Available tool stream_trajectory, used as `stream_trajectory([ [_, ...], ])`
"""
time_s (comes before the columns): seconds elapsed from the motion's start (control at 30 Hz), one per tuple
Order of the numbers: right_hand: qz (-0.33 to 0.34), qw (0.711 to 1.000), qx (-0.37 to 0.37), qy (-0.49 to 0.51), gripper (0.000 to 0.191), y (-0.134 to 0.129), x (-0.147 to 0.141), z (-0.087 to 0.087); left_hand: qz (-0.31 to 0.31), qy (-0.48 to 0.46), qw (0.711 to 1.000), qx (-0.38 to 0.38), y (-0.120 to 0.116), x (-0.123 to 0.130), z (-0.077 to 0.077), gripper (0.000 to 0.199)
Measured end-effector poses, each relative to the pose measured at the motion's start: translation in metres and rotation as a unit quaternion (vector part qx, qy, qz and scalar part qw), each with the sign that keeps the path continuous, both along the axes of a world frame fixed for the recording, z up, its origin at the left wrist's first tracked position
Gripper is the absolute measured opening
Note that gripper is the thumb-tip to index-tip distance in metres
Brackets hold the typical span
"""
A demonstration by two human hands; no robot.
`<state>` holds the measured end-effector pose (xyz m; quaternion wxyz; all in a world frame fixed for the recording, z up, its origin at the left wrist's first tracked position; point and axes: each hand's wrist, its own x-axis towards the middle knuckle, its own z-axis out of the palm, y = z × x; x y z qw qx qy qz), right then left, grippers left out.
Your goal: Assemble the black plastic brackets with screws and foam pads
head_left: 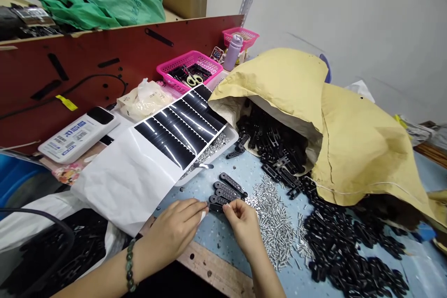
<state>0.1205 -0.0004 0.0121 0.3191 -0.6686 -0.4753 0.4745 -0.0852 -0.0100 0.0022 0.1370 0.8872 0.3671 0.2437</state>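
Head view: left hand (172, 228) and right hand (244, 228) meet at the near end of a row of black brackets (226, 191) on the bench (213, 270). Both grips are narrow, pinching something small; cannot tell what. Brackets lie side by side, apparently kept within easy reach, with loose screws (274, 223) just beside and an open sack (349, 139) beyond.

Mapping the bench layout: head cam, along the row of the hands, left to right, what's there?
Bare left hand → bare right hand → pile of loose silver metal screws → heap of small black plastic parts
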Motion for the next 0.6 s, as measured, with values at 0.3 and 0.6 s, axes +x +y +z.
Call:
stream_trajectory([
  [0.3, 0.068, 0.984, 0.024, -0.162, 0.028, -0.001, 0.000, 0.000, 0.020, 0.038, 0.999, -0.010, -0.001, 0.010, 0.006, 0.038],
  [0.6, 0.030, 0.963, 0.123, -0.237, 0.035, 0.021, 0.006, 0.024, 0.043, 0.016, 0.999, 0.022, -0.002, 0.014, 0.006, 0.042],
])
